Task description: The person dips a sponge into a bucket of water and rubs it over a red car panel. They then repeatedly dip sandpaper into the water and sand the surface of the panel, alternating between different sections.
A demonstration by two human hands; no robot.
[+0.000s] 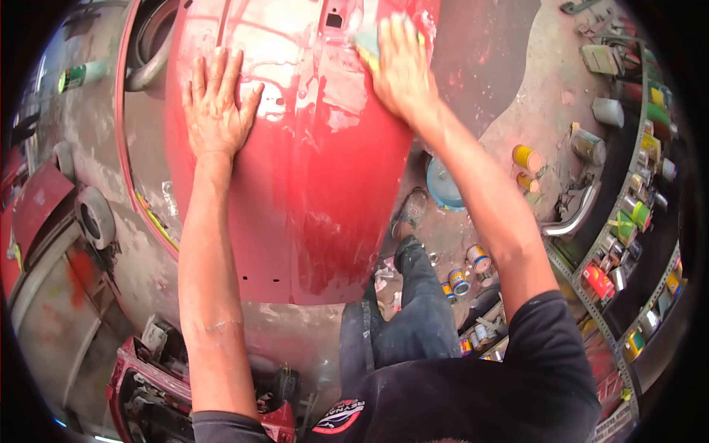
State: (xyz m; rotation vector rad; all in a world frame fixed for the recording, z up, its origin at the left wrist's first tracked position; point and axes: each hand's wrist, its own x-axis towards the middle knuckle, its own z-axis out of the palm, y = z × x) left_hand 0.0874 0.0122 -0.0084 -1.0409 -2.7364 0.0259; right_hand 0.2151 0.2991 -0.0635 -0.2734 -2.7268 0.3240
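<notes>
A large red car body panel [325,184], wet and shiny in its upper part, spreads out in front of me. My left hand [219,111] lies flat on its left side, fingers spread and nothing in them. Toward the upper right edge, my right hand [402,70] presses a yellow and grey-green pad [367,46] against the wet surface. The fingers stretch over the pad and hide most of it. Near that hand the panel has a small square hole [334,18].
A blue bucket [445,183] stands on the floor right of the panel. Yellow cans [526,158] and other tins lie nearby. Shelves [628,221] with many cans line the right. A tire [94,214] and red car parts [140,376] are at left.
</notes>
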